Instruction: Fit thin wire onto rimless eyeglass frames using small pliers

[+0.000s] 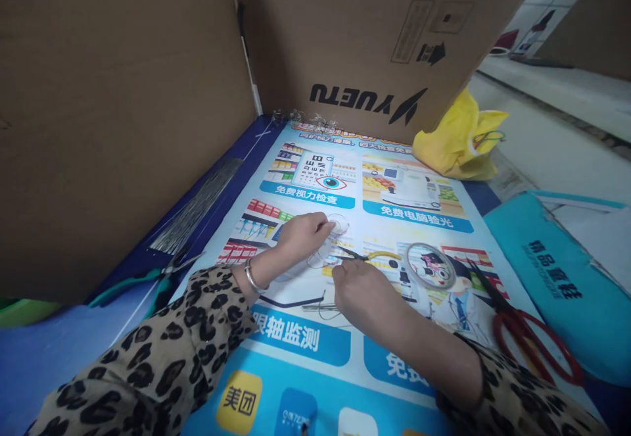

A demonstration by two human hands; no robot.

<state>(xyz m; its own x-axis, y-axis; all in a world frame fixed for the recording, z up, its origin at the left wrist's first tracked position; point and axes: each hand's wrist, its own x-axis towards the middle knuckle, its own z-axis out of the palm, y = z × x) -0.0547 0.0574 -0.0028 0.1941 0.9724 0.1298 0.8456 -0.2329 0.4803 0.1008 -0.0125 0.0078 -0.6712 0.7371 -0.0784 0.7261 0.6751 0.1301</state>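
Note:
My left hand [304, 237], a bracelet at its wrist, is closed with thumb and fingertips pinched at a clear, thin round thing [338, 224]. Fine clear loops show just below these fingertips; what they are made of is too faint to tell. My right hand [362, 288] is closed just to the right and nearer to me, its fingertips turned toward the left hand; whatever it grips is hidden. Just beyond its knuckles are small pliers with yellow handles [384, 255]. Thin wire pieces [320, 307] lie on the printed poster [315, 199] beneath the hands.
Red-handled scissors [535, 347] and a ring of wire [431, 266] lie right. Green-handled pliers [148, 281] and a bundle of straight wires [197, 206] lie left. Cardboard walls [345, 35] stand behind and left. A yellow bag [453, 137] and a turquoise box [557, 278] sit right.

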